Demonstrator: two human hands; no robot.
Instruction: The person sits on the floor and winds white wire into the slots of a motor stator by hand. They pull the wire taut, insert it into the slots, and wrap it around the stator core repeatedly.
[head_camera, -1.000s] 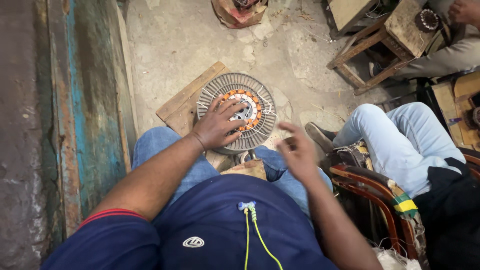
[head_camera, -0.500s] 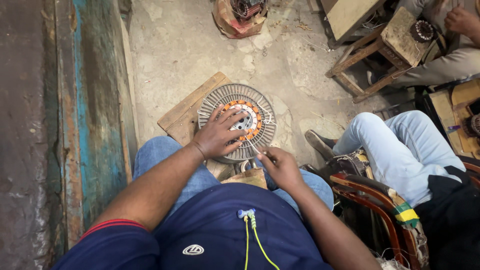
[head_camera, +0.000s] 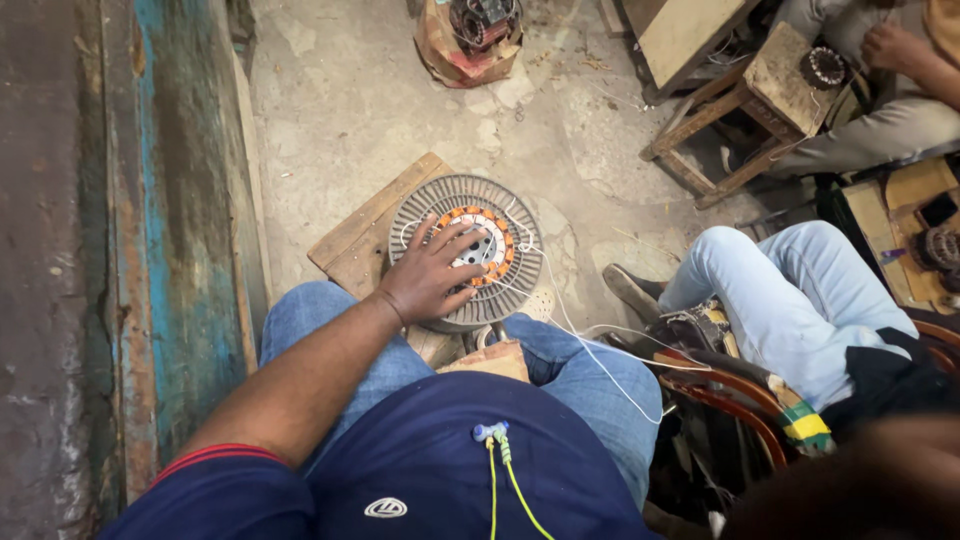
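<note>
A round grey finned motor disc (head_camera: 510, 215) with an orange winding ring lies on a wooden board (head_camera: 360, 235) on the floor between my knees. My left hand (head_camera: 432, 278) lies flat on the disc, fingers spread over the winding ring and the hub. Thin white wire (head_camera: 585, 345) runs from the disc's right side across my right knee toward the lower right. A dark blurred shape (head_camera: 860, 485) fills the lower right corner, close to the camera. It may be my right arm, and no hand can be made out on it.
A worn teal wooden wall (head_camera: 170, 250) stands at the left. A seated person in light-blue jeans (head_camera: 790, 300) is at the right beside a red-brown chair frame (head_camera: 720, 385). Further back are a wooden stool (head_camera: 770, 90), another seated person (head_camera: 880, 110) and a boxed motor (head_camera: 470, 35).
My right hand has left the disc's near edge and gone off to the lower right, and white wire now trails that way. My left hand stays on the disc.
</note>
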